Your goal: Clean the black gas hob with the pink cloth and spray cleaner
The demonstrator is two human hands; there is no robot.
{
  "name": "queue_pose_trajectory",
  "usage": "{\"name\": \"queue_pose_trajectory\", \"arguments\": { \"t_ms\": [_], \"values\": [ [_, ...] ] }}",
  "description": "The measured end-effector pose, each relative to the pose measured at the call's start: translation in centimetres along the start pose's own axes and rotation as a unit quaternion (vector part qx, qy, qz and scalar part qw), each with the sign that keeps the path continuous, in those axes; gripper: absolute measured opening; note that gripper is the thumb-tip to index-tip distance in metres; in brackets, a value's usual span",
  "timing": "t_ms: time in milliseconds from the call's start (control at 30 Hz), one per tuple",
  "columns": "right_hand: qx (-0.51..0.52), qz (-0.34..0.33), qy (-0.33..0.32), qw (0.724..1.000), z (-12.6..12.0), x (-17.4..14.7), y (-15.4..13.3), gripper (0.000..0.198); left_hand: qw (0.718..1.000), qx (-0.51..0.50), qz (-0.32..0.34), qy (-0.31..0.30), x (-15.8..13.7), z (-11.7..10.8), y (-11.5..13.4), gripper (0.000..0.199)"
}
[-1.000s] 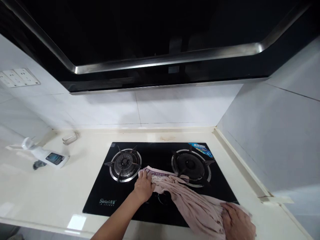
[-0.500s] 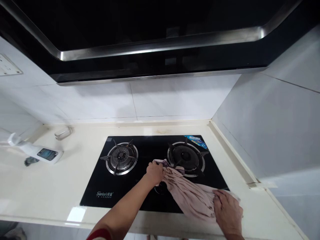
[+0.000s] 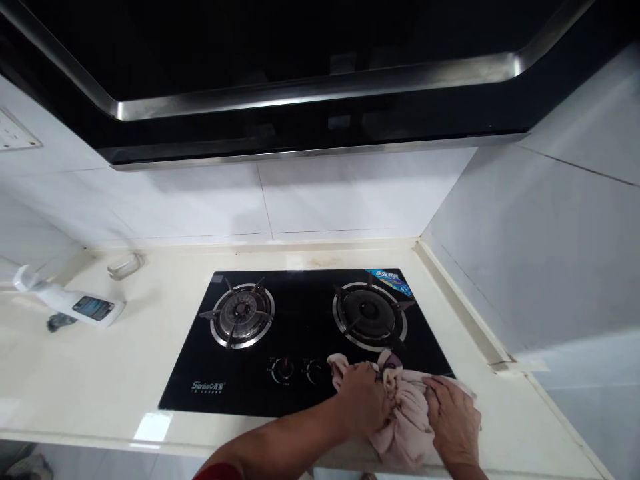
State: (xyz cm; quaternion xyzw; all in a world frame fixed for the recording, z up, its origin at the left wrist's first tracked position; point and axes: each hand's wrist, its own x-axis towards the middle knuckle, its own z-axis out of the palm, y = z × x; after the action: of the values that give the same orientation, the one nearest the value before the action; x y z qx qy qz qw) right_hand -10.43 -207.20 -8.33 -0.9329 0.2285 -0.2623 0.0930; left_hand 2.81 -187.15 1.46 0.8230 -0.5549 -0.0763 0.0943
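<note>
A pale pink, stained cloth (image 3: 403, 417) lies bunched over the front right part of the black gas hob (image 3: 240, 393) and the counter edge. My left hand (image 3: 364, 400) grips its gathered left part, just in front of the right burner (image 3: 370, 312). At the hob's front right corner, my right hand (image 3: 455, 417) has its fingers curled over the cloth's right end. The two hands are close together with folds of cloth between them. Two control knobs (image 3: 283, 368) show to the left of the cloth.
The left burner (image 3: 242, 315) has a metal grate. A white spray bottle (image 3: 70, 299) lies on the cream counter (image 3: 125, 360) at left, near a small clear holder (image 3: 124, 265). A black range hood (image 3: 310, 127) hangs low above, and a tiled wall (image 3: 550, 253) bounds the right.
My left hand has moved right and toward the front edge, dragging the cloth into a bunch beside my right hand. The knobs have come into view. My right hand has stayed nearly in place.
</note>
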Motion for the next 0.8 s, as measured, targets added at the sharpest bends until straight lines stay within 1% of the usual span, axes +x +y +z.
{"name": "queue_pose_trajectory", "arguments": {
  "t_ms": [100, 167, 233, 367, 433, 467, 533, 600, 633, 700, 733, 800],
  "values": [
    [0.01, 0.003, -0.006, 1.0, 0.4, -0.2, 0.5, 0.037, 0.998, -0.028, -0.028, 0.041, -1.2, 2.0, 0.5, 0.033],
    [0.013, 0.001, -0.011, 1.0, 0.4, -0.3, 0.7, 0.036, 0.996, -0.051, -0.027, 0.067, -2.3, 3.1, 0.1, 0.037],
    [0.018, -0.004, -0.015, 1.0, 0.3, -0.2, 0.8, 0.035, 0.995, -0.054, -0.023, 0.082, -3.9, 4.1, -0.6, 0.037],
    [0.033, 0.002, -0.013, 0.999, 0.0, 0.2, 0.9, 0.04, 0.994, -0.036, 0.002, 0.1, -8.2, 5.2, -2.4, 0.032],
    [0.035, 0.013, -0.011, 0.999, 0.2, 0.4, 0.2, 0.044, 0.992, -0.042, -0.016, 0.118, -10.9, 5.2, -3.3, 0.03],
    [0.043, 0.007, -0.021, 0.999, 0.3, 0.4, -0.6, 0.046, 0.99, -0.048, -0.034, 0.13, -12.3, 5.1, -3.9, 0.027],
    [0.077, -0.033, -0.068, 0.994, 0.9, 0.2, -3.0, 0.047, 0.983, -0.058, -0.081, 0.155, -15.2, 4.4, -5.1, 0.019],
    [0.123, -0.091, -0.135, 0.979, 1.8, 0.2, -6.5, 0.046, 0.973, -0.05, -0.138, 0.178, -18.3, 3.5, -6.7, 0.014],
    [0.145, -0.115, -0.164, 0.969, 2.4, 0.3, -8.4, 0.046, 0.967, -0.037, -0.168, 0.189, -19.8, 2.9, -7.6, 0.015],
    [0.192, -0.139, -0.206, 0.949, 3.6, 1.2, -12.1, 0.049, 0.954, 0.008, -0.218, 0.205, -22.8, 2.1, -9.5, 0.023],
    [0.22, -0.138, -0.222, 0.94, 4.2, 2.0, -13.7, 0.05, 0.948, 0.036, -0.235, 0.212, -24.2, 1.9, -10.4, 0.03],
    [0.287, -0.111, -0.255, 0.917, 5.3, 4.1, -16.4, 0.055, 0.934, 0.087, -0.261, 0.23, -26.6, 1.8, -12.1, 0.048]
  ]
}}
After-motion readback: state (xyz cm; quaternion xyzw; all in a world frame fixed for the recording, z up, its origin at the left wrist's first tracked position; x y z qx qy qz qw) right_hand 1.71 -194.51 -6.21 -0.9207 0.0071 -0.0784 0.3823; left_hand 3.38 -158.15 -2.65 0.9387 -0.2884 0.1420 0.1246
